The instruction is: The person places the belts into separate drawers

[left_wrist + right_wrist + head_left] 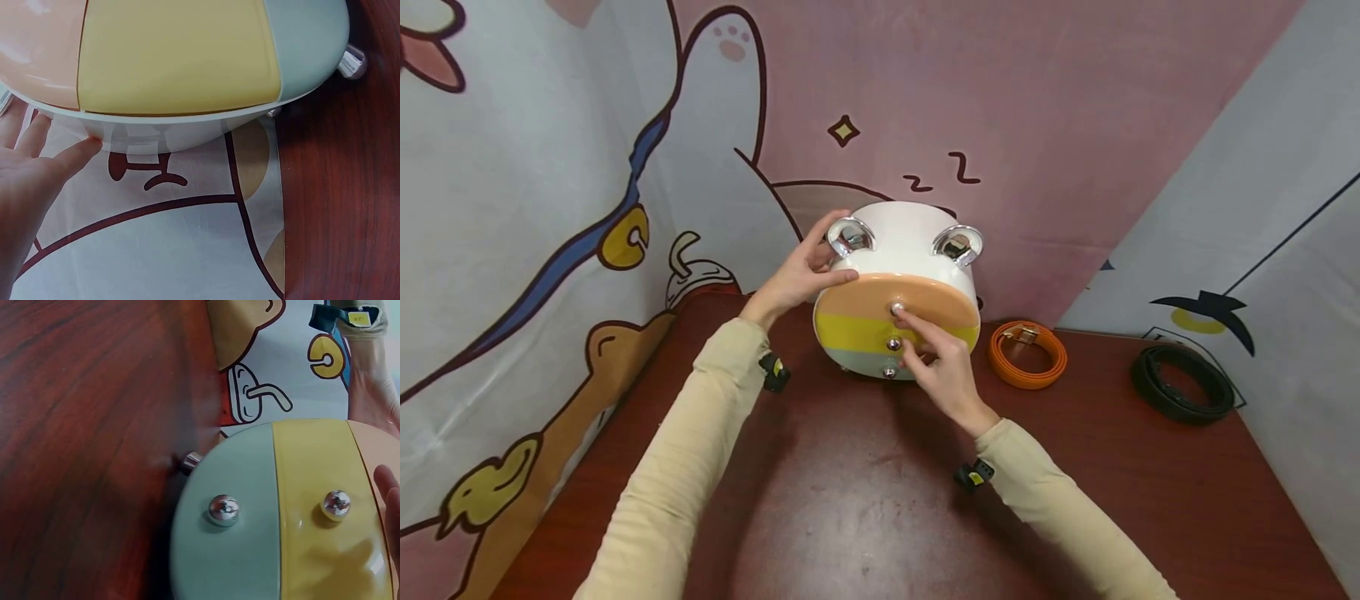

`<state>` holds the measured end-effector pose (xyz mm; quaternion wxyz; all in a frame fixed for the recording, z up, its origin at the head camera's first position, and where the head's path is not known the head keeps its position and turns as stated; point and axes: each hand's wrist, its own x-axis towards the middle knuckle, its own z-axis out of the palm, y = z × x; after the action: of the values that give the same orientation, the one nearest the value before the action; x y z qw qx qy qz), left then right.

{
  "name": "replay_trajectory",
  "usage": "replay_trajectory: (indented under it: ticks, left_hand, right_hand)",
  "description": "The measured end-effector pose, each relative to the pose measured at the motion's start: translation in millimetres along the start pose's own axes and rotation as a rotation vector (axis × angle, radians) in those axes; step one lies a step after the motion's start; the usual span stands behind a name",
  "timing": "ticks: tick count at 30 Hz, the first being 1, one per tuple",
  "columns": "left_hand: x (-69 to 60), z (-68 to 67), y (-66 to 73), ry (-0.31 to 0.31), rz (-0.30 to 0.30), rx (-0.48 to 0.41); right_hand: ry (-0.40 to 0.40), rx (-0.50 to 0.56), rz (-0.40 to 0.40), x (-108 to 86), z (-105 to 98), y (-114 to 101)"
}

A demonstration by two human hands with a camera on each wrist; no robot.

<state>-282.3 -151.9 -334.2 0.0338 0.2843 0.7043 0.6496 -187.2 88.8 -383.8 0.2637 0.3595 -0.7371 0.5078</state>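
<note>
Right hand (951, 375): thumb and index finger spread apart, no pinch visible; index tip at the round chrome top knob (896, 308), thumb tip just beside the round chrome middle knob (893, 343). Contact at either tip not clear. Left hand (801, 271): fingers parted, resting on the box's upper left, thumb on the front's top edge, other fingers by the shiny chrome left ear (856, 237).

Glossy white rounded box (910, 242) with a peach, yellow and pale green striped oval front: ahead and a little left of the right hand, directly right of the left hand. Long axis of the front runs left to right, across the person. Key relation: knobs stacked one above another mid-front, right hand the nearer to them; top knob straight off its index tip. Round chrome bottom knob (891, 372) sits below and left of the right thumb.

Farther out: shiny chrome right ear (958, 244) beyond the right hand; coiled orange belt (1033, 381) with metal buckle to its right, well apart from it; coiled black belt (1180, 408) farther right. All on dark red-brown wood-look table (865, 483).
</note>
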Motion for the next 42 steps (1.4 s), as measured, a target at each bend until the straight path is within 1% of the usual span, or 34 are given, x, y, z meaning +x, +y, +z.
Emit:
replay_trajectory:
  ticks: [4, 7, 10, 11, 12, 17, 18, 19, 24, 30, 36, 38, 40, 42]
  left_hand:
    - [0.0, -1.2, -1.1, -0.004, 0.011, 0.007]
    - [0.3, -0.8, -1.0, -0.006, 0.005, 0.026]
    - [0.7, 0.1, -1.2, -0.018, 0.001, 0.042]
    - [-0.2, 1.7, 2.3, -0.021, -0.006, 0.046]
    - [0.0, 2.0, 2.3, -0.025, -0.008, 0.047]
    - [-4.9, 7.7, 17.5, -0.034, -0.013, 0.054]
    - [-5.1, 7.6, 17.4, -0.036, -0.01, 0.054]
    - [-6.2, 8.5, 20.6, -0.04, -0.009, 0.056]
    - [-6.9, 7.9, 21.8, -0.048, -0.009, 0.061]
    - [-7.4, 8.2, 23.1, -0.045, -0.011, 0.049]
    - [-7.7, 8.4, 23.6, -0.038, -0.02, 0.048]
    - [-7.9, 8.5, 23.6, -0.036, -0.02, 0.049]
    - [-8.1, 8.5, 23.7, -0.035, -0.019, 0.05]
    - [-7.3, 7.2, 19.4, -0.036, -0.017, 0.047]
  right_hand:
    - [0.013, -0.034, -0.004, -11.3, 3.8, 20.8]
    - [0.015, -0.069, 0.024, -18.3, 5.4, 31.6]
    - [0.014, -0.095, 0.06, -23.5, 6.7, 37.9]
    - [0.011, -0.097, 0.07, -25.1, 7.1, 39.9]
    - [0.008, -0.096, 0.082, -26.4, 8.0, 40.9]
    - [-0.031, -0.034, 0.171, -31.4, 11.8, 46.9]
    - [-0.037, -0.018, 0.186, -32.0, 12.7, 47.7]
    - [-0.044, -0.004, 0.198, -32.7, 13.1, 49.1]
    - [-0.047, 0.026, 0.223, -33.4, 17.3, 52.5]
    - [-0.029, 0.024, 0.279, -31.0, 22.2, 50.6]
    - [0.028, 0.022, 0.225, -21.9, 22.5, 29.2]
    - [0.046, 0.012, 0.219, -18.8, 22.5, 21.1]
    - [0.06, 0.012, 0.225, -17.7, 23.7, 17.9]
    - [0.079, 0.004, 0.223, -17.3, 25.6, 16.3]
